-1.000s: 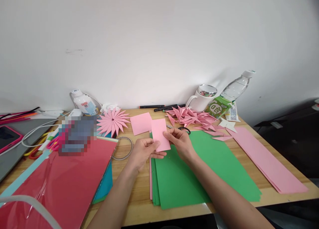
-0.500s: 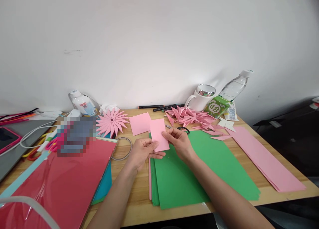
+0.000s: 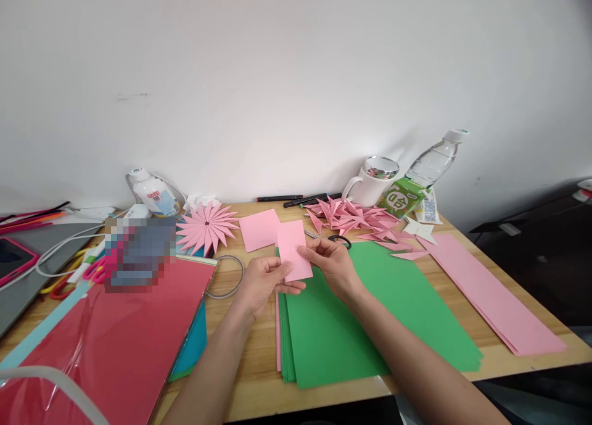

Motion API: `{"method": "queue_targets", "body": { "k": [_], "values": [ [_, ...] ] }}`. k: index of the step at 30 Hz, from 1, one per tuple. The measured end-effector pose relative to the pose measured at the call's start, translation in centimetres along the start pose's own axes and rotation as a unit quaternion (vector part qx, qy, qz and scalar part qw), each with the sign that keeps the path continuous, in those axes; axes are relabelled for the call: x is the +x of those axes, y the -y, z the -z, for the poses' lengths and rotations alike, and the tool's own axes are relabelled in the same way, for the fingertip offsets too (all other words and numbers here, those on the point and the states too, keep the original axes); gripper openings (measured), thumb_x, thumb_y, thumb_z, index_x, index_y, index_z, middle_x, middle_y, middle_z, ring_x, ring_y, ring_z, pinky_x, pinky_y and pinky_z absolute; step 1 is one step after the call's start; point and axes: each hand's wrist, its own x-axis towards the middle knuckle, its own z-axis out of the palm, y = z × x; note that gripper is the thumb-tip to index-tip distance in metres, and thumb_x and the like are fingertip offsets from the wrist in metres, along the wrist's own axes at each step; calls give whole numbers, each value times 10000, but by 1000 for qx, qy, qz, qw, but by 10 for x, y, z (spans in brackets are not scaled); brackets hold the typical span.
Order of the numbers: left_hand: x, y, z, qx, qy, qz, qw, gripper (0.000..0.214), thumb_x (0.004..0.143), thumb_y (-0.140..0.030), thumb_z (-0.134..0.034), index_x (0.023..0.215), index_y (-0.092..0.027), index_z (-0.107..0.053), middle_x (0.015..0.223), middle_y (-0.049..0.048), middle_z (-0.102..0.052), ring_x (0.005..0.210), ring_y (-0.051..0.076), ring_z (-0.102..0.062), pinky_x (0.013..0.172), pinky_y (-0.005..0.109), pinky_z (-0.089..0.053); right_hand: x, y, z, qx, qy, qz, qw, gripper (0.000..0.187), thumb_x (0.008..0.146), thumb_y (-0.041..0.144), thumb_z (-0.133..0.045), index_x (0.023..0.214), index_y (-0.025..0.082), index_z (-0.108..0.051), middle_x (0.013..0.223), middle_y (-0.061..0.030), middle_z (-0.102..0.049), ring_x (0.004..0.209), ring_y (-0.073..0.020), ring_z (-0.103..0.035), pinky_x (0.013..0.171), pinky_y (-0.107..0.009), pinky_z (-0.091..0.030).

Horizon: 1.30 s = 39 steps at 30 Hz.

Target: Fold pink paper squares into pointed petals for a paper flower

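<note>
One pink paper rectangle [image 3: 295, 249] is held over the far left corner of the green sheets [image 3: 370, 314]. The left hand [image 3: 263, 282] has its fingers pinched on the rectangle's lower edge. The right hand [image 3: 333, 266] has its fingers closed on the right edge. On the counter [image 3: 259, 375] beyond the green sheets stand one pink square [image 3: 259, 229], one white mug [image 3: 370, 184] whose contents are unclear, and one bottle [image 3: 435, 161].

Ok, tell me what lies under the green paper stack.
A pink sheet peeks out along the left edge of the green paper stack, on the wooden table. How far it reaches underneath is covered.
</note>
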Motion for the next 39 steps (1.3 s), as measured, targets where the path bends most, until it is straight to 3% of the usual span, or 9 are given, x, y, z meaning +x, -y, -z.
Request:
{"method": "queue_targets", "body": {
  "k": [13, 24, 31, 39],
  "values": [
    [2, -2, 2, 9, 9, 3, 1000, 283, 648, -319, -772, 741, -69, -677, 694, 83, -704, 605, 216, -697, 562, 269, -580, 1, 1, 1, 6, 9, -4, 1000, 340, 423, 372, -862, 609, 166, -666, 568, 24, -628, 519, -99, -518, 534, -253, -439],
    [2, -2, 2, 26, -3, 0, 1000, 291, 640, -320, -772, 756, -70, -680, 706, 86, -711, 582, 200, -693, 534, 249, -574, 5, 3, 7, -9, 59, -23, 998, 305, 597, 434, -775, 623, 152, -660, 563, 38, -577, 511, -69, -476, 512, -219, -414],
    [2, 0, 1, 18, -9, -8, 1000, 340, 589, -360, -795, 728, -77, -667, 668, 64, -692, 548, 196, -683, 514, 257, -567, 4, 3, 5, -28, 54, 5, 998, 348, 501, 434, -820, 610, 164, -628, 555, 41, -579, 515, -90, -489, 528, -251, -429],
    [1, 0, 0, 59, 8, -26, 998, 450, 592, -486, -761, 799, -98, -665, 726, 63, -687, 587, 187, -669, 580, 310, -563, 3, 4, 5, -48, 53, 17, 997, 366, 517, 466, -804, 615, 166, -618, 553, 35, -567, 515, -96, -482, 525, -262, -424]
  ]
}}
